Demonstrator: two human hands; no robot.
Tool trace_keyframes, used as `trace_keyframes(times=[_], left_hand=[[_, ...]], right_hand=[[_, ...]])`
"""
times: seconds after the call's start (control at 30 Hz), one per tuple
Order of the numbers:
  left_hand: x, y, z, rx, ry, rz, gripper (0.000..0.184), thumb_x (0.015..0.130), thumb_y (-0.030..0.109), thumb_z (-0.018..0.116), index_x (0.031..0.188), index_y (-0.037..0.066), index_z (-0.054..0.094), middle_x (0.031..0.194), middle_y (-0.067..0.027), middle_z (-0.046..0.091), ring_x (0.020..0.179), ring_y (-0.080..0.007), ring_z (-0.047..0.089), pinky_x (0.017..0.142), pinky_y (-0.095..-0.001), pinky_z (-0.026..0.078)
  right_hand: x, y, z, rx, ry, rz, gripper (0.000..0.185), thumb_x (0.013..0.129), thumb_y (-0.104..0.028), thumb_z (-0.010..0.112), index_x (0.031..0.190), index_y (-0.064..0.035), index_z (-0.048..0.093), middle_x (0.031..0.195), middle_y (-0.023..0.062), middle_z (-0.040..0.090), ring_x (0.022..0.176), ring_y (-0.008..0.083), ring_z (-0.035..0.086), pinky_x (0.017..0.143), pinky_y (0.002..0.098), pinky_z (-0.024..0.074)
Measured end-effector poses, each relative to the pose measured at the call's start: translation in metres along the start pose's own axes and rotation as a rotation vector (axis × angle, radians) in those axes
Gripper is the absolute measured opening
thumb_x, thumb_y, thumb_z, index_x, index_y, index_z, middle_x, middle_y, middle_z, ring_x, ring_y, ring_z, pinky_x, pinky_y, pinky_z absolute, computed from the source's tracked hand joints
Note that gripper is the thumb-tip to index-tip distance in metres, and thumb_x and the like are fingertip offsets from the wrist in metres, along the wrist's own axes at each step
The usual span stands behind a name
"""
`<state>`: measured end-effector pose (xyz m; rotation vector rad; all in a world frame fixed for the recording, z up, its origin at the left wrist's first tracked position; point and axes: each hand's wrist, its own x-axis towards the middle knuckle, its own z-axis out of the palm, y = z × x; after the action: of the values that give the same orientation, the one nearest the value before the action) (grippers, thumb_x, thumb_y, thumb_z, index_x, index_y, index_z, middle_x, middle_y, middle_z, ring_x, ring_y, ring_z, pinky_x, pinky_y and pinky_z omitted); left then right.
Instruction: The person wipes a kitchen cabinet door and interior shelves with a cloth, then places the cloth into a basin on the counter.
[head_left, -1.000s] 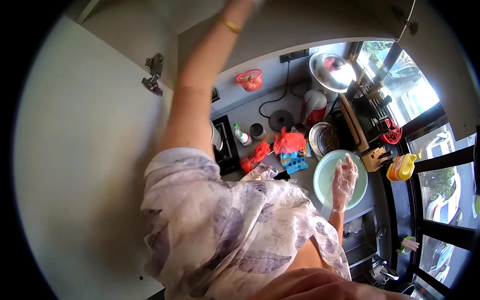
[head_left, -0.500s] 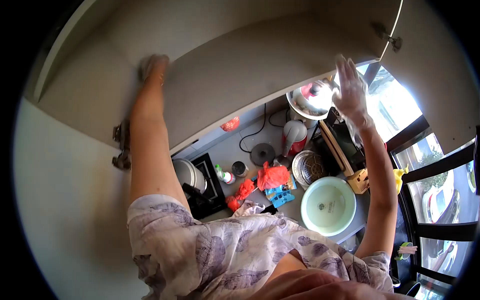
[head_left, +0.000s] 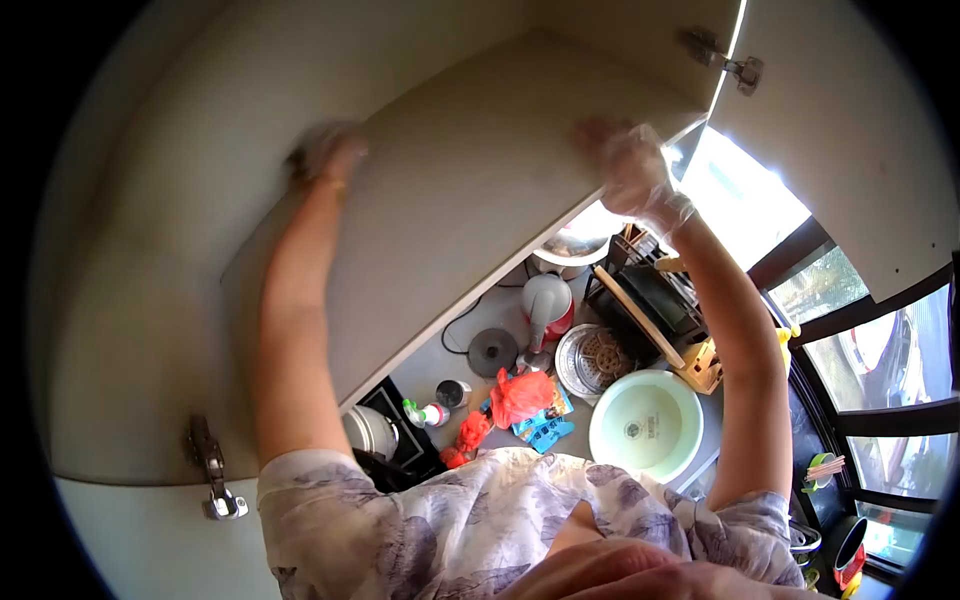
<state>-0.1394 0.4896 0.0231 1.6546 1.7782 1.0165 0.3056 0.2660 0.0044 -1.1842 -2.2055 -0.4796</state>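
Note:
My left hand is inside the open wall cabinet, near the back of its bare shelf. Motion smears its fingers, and a dark patch beside them is too blurred to make out. My right hand wears a clear plastic glove and is at the shelf's front edge on the right. Its fingers stretch inward over the board, somewhat blurred, with nothing visible in them.
Cabinet doors with metal hinges stand open at both sides. Below, the counter holds a pale green basin, a red-and-grey kettle, a steamer plate, red plastic bags, a spray bottle and a pot.
My right hand has moved left and down, from raised beside the cabinet to the shelf's edge. My left hand has shifted slightly right and down. The view has moved farther into the cabinet.

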Motion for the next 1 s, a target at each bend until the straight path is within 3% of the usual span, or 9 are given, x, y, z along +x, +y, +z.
trace_keyframes(times=[0.03, 0.1, 0.13, 0.23, 0.3, 0.33, 0.57, 0.83, 1.0], left_hand=[[-0.003, 0.032, 0.038, 0.023, -0.013, 0.080, 0.049, 0.092, 0.033, 0.036, 0.129, 0.004, 0.049, 0.133, -0.0125, 0.049, 0.120, -0.0273, 0.046, 0.102, -0.0373, 0.033], [0.000, 0.089, 0.105, 0.059, -0.040, 0.230, 0.049, 0.092, 0.034, 0.035, 0.128, 0.004, 0.049, 0.132, -0.0127, 0.050, 0.120, -0.0273, 0.047, 0.102, -0.0380, 0.033], [0.003, 0.115, 0.131, 0.087, -0.049, 0.291, 0.049, 0.092, 0.035, 0.035, 0.128, 0.004, 0.050, 0.132, -0.0128, 0.050, 0.120, -0.0273, 0.047, 0.101, -0.0383, 0.034], [0.009, 0.173, 0.184, 0.198, -0.083, 0.428, 0.050, 0.093, 0.036, 0.034, 0.127, 0.004, 0.051, 0.131, -0.0132, 0.050, 0.119, -0.0272, 0.047, 0.101, -0.0393, 0.034], [0.013, 0.201, 0.203, 0.282, -0.108, 0.485, 0.050, 0.093, 0.037, 0.034, 0.126, 0.005, 0.051, 0.131, -0.0135, 0.051, 0.119, -0.0272, 0.047, 0.100, -0.0399, 0.034], [0.011, 0.213, 0.209, 0.339, -0.125, 0.497, 0.050, 0.093, 0.037, 0.033, 0.126, 0.005, 0.052, 0.130, -0.0136, 0.051, 0.119, -0.0272, 0.048, 0.100, -0.0403, 0.034], [0.077, 0.247, 0.276, 1.031, -0.227, 0.611, 0.055, 0.092, 0.042, 0.033, 0.124, 0.003, 0.053, 0.130, -0.0158, 0.050, 0.120, -0.0291, 0.046, 0.102, -0.0470, 0.031], [0.091, 0.253, 0.303, 0.967, -0.154, 0.715, 0.054, 0.093, 0.042, 0.031, 0.129, 0.005, 0.048, 0.134, -0.0140, 0.046, 0.124, -0.0297, 0.043, 0.102, -0.0491, 0.031], [0.097, 0.256, 0.299, 0.879, -0.094, 0.750, 0.053, 0.094, 0.041, 0.031, 0.129, 0.005, 0.048, 0.134, -0.0144, 0.046, 0.123, -0.0299, 0.043, 0.101, -0.0481, 0.032]], right_hand=[[-0.004, 0.007, 0.012, 0.152, 0.136, -0.024, 0.017, 0.078, -0.012, 0.057, 0.093, -0.0046, 0.063, 0.087, 0.0092, 0.063, 0.080, 0.0195, 0.060, 0.073, 0.0344, 0.0492], [-0.011, 0.024, 0.035, 0.453, 0.074, 0.059, 0.015, 0.076, -0.012, 0.065, 0.089, -0.0061, 0.064, 0.091, 0.0082, 0.063, 0.086, 0.0183, 0.061, 0.080, 0.0324, 0.0480], [-0.011, 0.016, 0.033, 0.182, 0.030, 0.085, 0.014, 0.078, -0.013, 0.064, 0.090, -0.0066, 0.064, 0.093, 0.0086, 0.064, 0.089, 0.0183, 0.060, 0.082, 0.0318, 0.0477], [-0.004, -0.011, -0.003, 0.164, 0.052, 0.101, 0.032, 0.087, -0.030, 0.052, 0.110, -0.0091, 0.060, 0.118, 0.0096, 0.058, 0.110, 0.0212, 0.053, 0.100, 0.0365, 0.0375], [0.005, -0.021, -0.022, -0.132, -0.133, 0.197, 0.041, 0.089, -0.036, 0.047, 0.121, -0.0118, 0.056, 0.129, 0.0087, 0.053, 0.119, 0.0219, 0.047, 0.107, 0.0395, 0.0290], [-0.002, -0.010, -0.005, -0.113, 0.012, 0.123, 0.052, 0.078, -0.045, 0.050, 0.123, -0.0207, 0.055, 0.128, 0.0041, 0.054, 0.122, 0.0244, 0.046, 0.108, 0.0460, 0.0236], [0.003, -0.018, -0.023, -0.131, -0.131, 0.194, 0.055, 0.078, -0.044, 0.056, 0.124, -0.0137, 0.054, 0.131, 0.0072, 0.051, 0.121, 0.0211, 0.046, 0.109, 0.0422, 0.0240], [0.004, -0.019, -0.027, -0.057, -0.056, 0.170, 0.044, 0.075, -0.032, 0.052, 0.115, -0.0140, 0.058, 0.127, 0.0050, 0.053, 0.121, 0.0213, 0.046, 0.106, 0.0436, 0.0273], [0.001, -0.014, -0.019, -0.214, -0.122, 0.140, 0.053, 0.077, -0.038, 0.052, 0.124, -0.0127, 0.054, 0.134, 0.0050, 0.049, 0.124, 0.0187, 0.045, 0.109, 0.0412, 0.0241]])
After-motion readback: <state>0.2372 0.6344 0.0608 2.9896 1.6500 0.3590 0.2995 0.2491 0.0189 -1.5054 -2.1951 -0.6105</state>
